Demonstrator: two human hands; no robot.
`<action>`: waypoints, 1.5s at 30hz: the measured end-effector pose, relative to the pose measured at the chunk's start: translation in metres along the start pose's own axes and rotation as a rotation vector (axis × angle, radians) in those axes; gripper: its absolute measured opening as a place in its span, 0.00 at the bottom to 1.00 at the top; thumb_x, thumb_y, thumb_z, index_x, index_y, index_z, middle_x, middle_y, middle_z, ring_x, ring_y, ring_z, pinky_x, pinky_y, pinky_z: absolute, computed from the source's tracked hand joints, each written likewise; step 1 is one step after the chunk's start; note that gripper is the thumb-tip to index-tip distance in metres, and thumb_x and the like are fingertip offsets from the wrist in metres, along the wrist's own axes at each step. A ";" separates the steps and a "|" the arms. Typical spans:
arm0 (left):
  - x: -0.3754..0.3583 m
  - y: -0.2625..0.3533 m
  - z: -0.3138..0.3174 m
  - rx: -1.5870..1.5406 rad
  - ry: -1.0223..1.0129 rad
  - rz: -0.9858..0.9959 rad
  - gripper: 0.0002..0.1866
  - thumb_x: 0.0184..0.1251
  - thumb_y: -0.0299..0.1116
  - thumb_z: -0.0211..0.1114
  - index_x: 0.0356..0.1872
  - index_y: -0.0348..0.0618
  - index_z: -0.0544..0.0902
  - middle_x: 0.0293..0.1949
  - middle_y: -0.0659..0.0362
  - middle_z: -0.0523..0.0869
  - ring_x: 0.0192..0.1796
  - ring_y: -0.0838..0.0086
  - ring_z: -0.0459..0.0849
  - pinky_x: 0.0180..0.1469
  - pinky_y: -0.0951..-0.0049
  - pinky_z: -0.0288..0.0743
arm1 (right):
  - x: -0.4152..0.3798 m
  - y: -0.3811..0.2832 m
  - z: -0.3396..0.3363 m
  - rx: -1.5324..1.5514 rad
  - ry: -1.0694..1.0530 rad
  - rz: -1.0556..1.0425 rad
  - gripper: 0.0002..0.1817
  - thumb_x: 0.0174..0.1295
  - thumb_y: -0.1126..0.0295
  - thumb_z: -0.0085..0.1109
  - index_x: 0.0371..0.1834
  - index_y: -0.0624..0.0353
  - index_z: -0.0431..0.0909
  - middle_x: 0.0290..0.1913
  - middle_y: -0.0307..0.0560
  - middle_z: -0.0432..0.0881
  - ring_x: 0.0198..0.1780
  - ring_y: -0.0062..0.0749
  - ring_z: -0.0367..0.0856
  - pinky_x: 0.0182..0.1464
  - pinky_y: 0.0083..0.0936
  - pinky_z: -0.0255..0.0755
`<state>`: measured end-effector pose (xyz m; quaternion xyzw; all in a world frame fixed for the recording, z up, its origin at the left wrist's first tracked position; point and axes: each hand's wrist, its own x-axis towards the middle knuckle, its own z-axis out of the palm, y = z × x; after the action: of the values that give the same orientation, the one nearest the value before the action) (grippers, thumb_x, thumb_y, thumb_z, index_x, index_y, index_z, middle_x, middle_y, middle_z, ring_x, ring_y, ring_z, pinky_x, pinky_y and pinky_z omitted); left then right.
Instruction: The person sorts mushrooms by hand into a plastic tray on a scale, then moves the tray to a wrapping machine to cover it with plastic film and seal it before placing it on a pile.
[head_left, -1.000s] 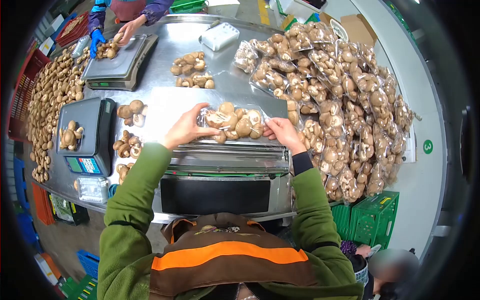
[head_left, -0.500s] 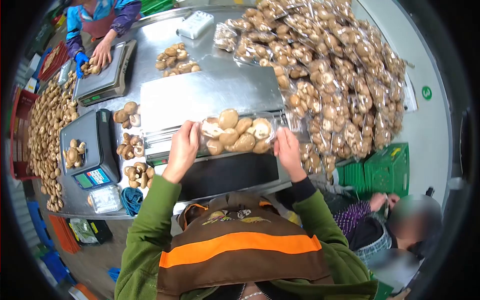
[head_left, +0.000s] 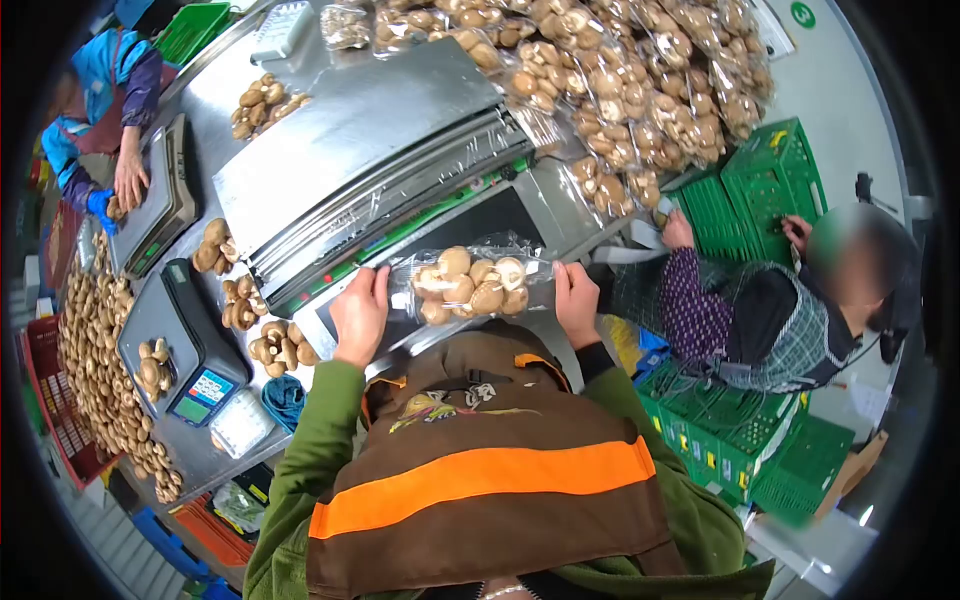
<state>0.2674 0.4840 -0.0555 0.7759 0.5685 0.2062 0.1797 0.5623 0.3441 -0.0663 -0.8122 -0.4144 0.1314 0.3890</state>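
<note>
Between my two hands is a clear plastic pack of mushrooms (head_left: 458,288), held level in front of my apron. My left hand (head_left: 360,314) pinches its left end with thumb and fingers. At the opposite end, my right hand (head_left: 576,302) grips the film the same way. Just beyond the pack stands a metal wrapping machine (head_left: 350,140) with a flat steel top and a green-edged front. Its dark plate (head_left: 450,238) lies partly behind the pack.
Bagged mushrooms (head_left: 620,90) are heaped at the back right. Left are a scale (head_left: 190,330) bearing mushrooms, small mushroom piles (head_left: 283,347) and many loose mushrooms (head_left: 100,370). A co-worker's hand (head_left: 130,175) rests near another scale. Another person (head_left: 740,300) is beside green crates (head_left: 765,190).
My hands have drawn the mushroom pack back from the wrapping machine toward my body. The view has turned right, bringing more of the person and crates there into sight.
</note>
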 end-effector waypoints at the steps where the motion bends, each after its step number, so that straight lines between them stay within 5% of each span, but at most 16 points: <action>1: 0.003 -0.001 0.010 0.121 0.003 0.093 0.15 0.67 0.40 0.63 0.23 0.44 0.75 0.22 0.51 0.82 0.24 0.55 0.82 0.27 0.60 0.74 | -0.009 0.020 0.014 -0.006 0.008 0.017 0.15 0.68 0.66 0.55 0.26 0.65 0.73 0.21 0.57 0.70 0.21 0.39 0.68 0.28 0.32 0.66; 5: 0.024 0.018 0.045 0.124 0.125 0.305 0.13 0.65 0.39 0.64 0.24 0.45 0.74 0.24 0.54 0.81 0.27 0.59 0.81 0.29 0.61 0.75 | -0.033 0.037 0.089 -0.183 0.176 0.207 0.11 0.65 0.65 0.55 0.34 0.64 0.72 0.28 0.62 0.78 0.36 0.65 0.76 0.33 0.42 0.70; 7: 0.025 0.021 0.043 0.057 0.022 0.259 0.14 0.67 0.38 0.62 0.23 0.44 0.73 0.28 0.51 0.82 0.30 0.56 0.82 0.30 0.61 0.75 | -0.049 0.031 0.093 0.621 -0.023 0.175 0.12 0.62 0.71 0.57 0.48 0.62 0.75 0.46 0.50 0.82 0.48 0.42 0.81 0.50 0.33 0.75; 9: 0.026 0.018 0.040 -0.176 -0.200 0.012 0.13 0.70 0.37 0.60 0.26 0.41 0.76 0.31 0.53 0.85 0.33 0.60 0.84 0.33 0.64 0.76 | -0.063 -0.004 0.078 0.718 -0.152 0.085 0.21 0.58 0.74 0.63 0.56 0.61 0.73 0.56 0.40 0.76 0.57 0.28 0.74 0.58 0.27 0.72; 10: 0.017 0.004 0.065 -1.102 -0.281 -0.204 0.12 0.71 0.37 0.59 0.30 0.39 0.79 0.30 0.58 0.84 0.34 0.68 0.84 0.35 0.68 0.76 | -0.060 -0.024 0.067 0.777 -0.348 0.044 0.23 0.57 0.75 0.65 0.57 0.61 0.72 0.57 0.41 0.75 0.58 0.27 0.73 0.59 0.26 0.71; 13: -0.031 0.028 0.031 -1.255 -0.363 -0.133 0.11 0.70 0.36 0.59 0.44 0.39 0.77 0.41 0.56 0.83 0.42 0.69 0.83 0.45 0.70 0.80 | -0.053 -0.111 0.018 1.356 -0.760 0.186 0.20 0.63 0.69 0.63 0.57 0.61 0.72 0.55 0.42 0.77 0.56 0.24 0.74 0.58 0.25 0.71; 19: -0.046 0.055 -0.043 -1.878 -0.706 0.008 0.15 0.71 0.40 0.55 0.49 0.38 0.75 0.46 0.54 0.80 0.46 0.67 0.81 0.50 0.67 0.77 | -0.055 -0.135 -0.006 1.287 -1.087 0.089 0.18 0.67 0.66 0.59 0.57 0.61 0.73 0.53 0.41 0.78 0.54 0.24 0.75 0.56 0.25 0.71; 22: -0.043 0.061 -0.072 -2.063 -0.858 -0.086 0.18 0.71 0.42 0.54 0.51 0.38 0.74 0.48 0.52 0.79 0.49 0.66 0.80 0.52 0.66 0.76 | -0.030 -0.072 0.001 0.563 -1.047 0.008 0.17 0.68 0.64 0.57 0.56 0.60 0.73 0.52 0.41 0.78 0.54 0.24 0.75 0.55 0.25 0.71; 24: -0.038 0.065 -0.081 -2.137 -0.962 -0.173 0.19 0.72 0.43 0.53 0.53 0.38 0.73 0.50 0.52 0.78 0.50 0.65 0.79 0.54 0.65 0.75 | 0.003 -0.117 -0.042 0.830 -0.833 0.213 0.18 0.74 0.60 0.46 0.58 0.59 0.73 0.55 0.42 0.78 0.57 0.29 0.75 0.59 0.28 0.68; 27: -0.029 0.077 -0.085 -2.166 -1.069 -0.286 0.21 0.72 0.45 0.51 0.55 0.37 0.72 0.53 0.50 0.77 0.53 0.64 0.78 0.56 0.63 0.73 | 0.032 -0.181 -0.080 1.133 -0.778 -0.133 0.27 0.75 0.60 0.37 0.69 0.70 0.61 0.73 0.57 0.60 0.75 0.41 0.56 0.74 0.36 0.50; 29: -0.024 0.086 -0.087 -2.169 -1.137 -0.403 0.23 0.73 0.46 0.50 0.56 0.37 0.71 0.54 0.49 0.76 0.54 0.63 0.77 0.58 0.62 0.72 | 0.041 -0.201 -0.084 0.861 -1.380 -0.496 0.33 0.71 0.60 0.50 0.75 0.63 0.53 0.76 0.53 0.55 0.76 0.38 0.53 0.74 0.30 0.49; 33: -0.011 0.105 -0.096 -2.190 -1.249 -0.758 0.26 0.73 0.49 0.48 0.59 0.36 0.69 0.57 0.48 0.74 0.57 0.62 0.76 0.61 0.60 0.71 | 0.026 -0.166 -0.068 1.053 -1.554 -0.336 0.42 0.63 0.64 0.64 0.76 0.63 0.50 0.76 0.50 0.55 0.75 0.31 0.54 0.72 0.27 0.50; 37: 0.005 0.127 -0.104 -2.210 -1.213 -1.161 0.29 0.74 0.52 0.46 0.62 0.36 0.68 0.61 0.46 0.73 0.61 0.60 0.75 0.64 0.58 0.69 | 0.002 -0.143 -0.091 0.973 -1.132 0.323 0.27 0.66 0.68 0.59 0.68 0.64 0.67 0.64 0.47 0.73 0.64 0.28 0.70 0.66 0.25 0.63; 41: 0.016 0.134 -0.092 -2.173 -1.141 -1.280 0.31 0.75 0.54 0.45 0.64 0.36 0.66 0.63 0.45 0.71 0.63 0.59 0.74 0.67 0.57 0.67 | 0.012 -0.075 -0.062 1.275 -0.571 0.520 0.19 0.70 0.76 0.47 0.64 0.65 0.69 0.61 0.48 0.75 0.61 0.33 0.75 0.63 0.33 0.70; 43: 0.014 0.122 -0.072 -1.967 -1.218 -0.742 0.42 0.72 0.64 0.40 0.69 0.33 0.61 0.66 0.44 0.68 0.67 0.57 0.69 0.73 0.56 0.56 | 0.048 -0.043 -0.062 1.469 -0.289 0.529 0.18 0.73 0.71 0.44 0.63 0.63 0.68 0.59 0.48 0.77 0.59 0.36 0.78 0.61 0.35 0.73; 45: 0.020 0.119 -0.060 -1.909 -1.200 -0.655 0.47 0.70 0.68 0.36 0.71 0.31 0.57 0.70 0.44 0.64 0.68 0.59 0.67 0.70 0.60 0.60 | 0.097 -0.021 -0.063 1.486 -0.150 0.451 0.16 0.73 0.67 0.47 0.58 0.65 0.71 0.55 0.44 0.79 0.56 0.31 0.79 0.57 0.34 0.75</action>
<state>0.3370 0.4718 0.0590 0.1160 0.1800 0.0939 0.9723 0.6443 0.3937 0.0021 -0.3922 -0.0679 0.5051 0.7658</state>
